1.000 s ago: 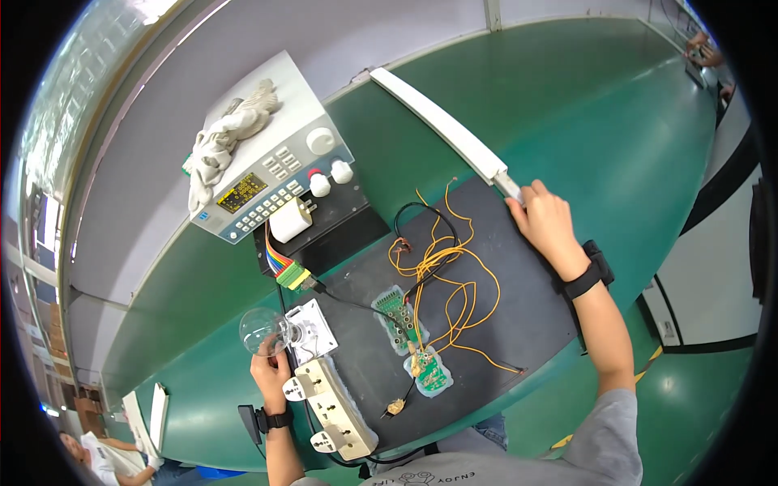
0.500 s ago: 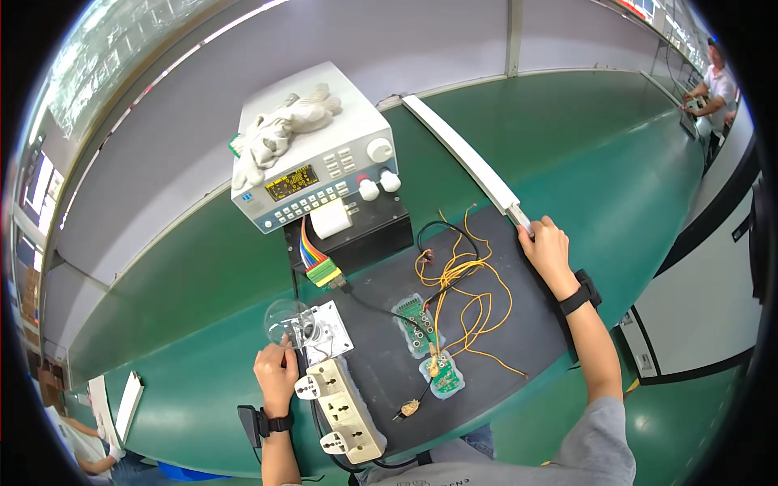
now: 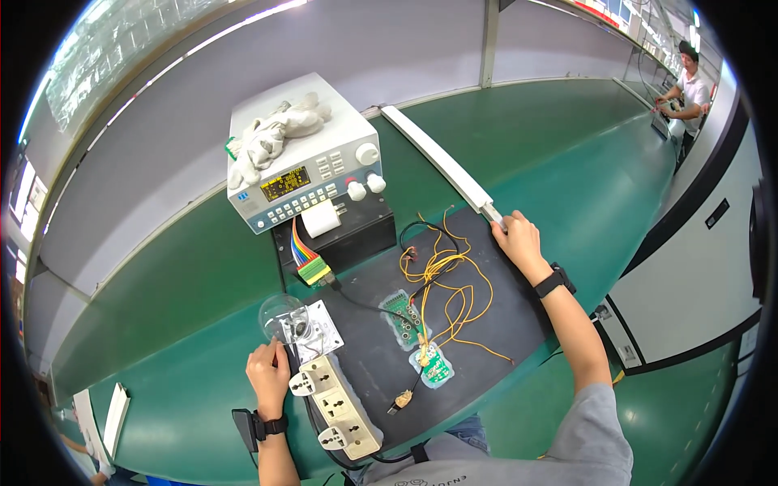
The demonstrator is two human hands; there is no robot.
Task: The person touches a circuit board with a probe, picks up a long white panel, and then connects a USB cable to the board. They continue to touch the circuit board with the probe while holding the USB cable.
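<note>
My right hand [image 3: 519, 243] is closed on the end of a narrow pale strip [image 3: 493, 215]. That strip sticks out of the near end of a long white rectangular sleeve [image 3: 438, 158] lying on the bench. My left hand [image 3: 268, 373] has its fingers curled, just below a clear glass bulb [image 3: 279, 317] on a white square plate [image 3: 322, 334]. Whether those fingers hold anything is hidden. Beside this hand lies a cream power strip [image 3: 339, 409] with white plugs in it. Between my hands, two green circuit boards [image 3: 403, 320] lie on a dark mat [image 3: 478, 356], with tangled yellow wires [image 3: 442, 267].
A white bench instrument [image 3: 304, 154] with crumpled gloves [image 3: 279, 134] on top stands on a black box [image 3: 348, 239]. Rainbow wires run to a green connector [image 3: 314, 271]. White channel pieces [image 3: 116, 417] lie at the far left. A person [image 3: 690, 97] works at the far right.
The whole view has shifted, with the bench and instrument sitting slightly further left. My right hand keeps hold of the strip's end, and my left hand stays beside the bulb.
</note>
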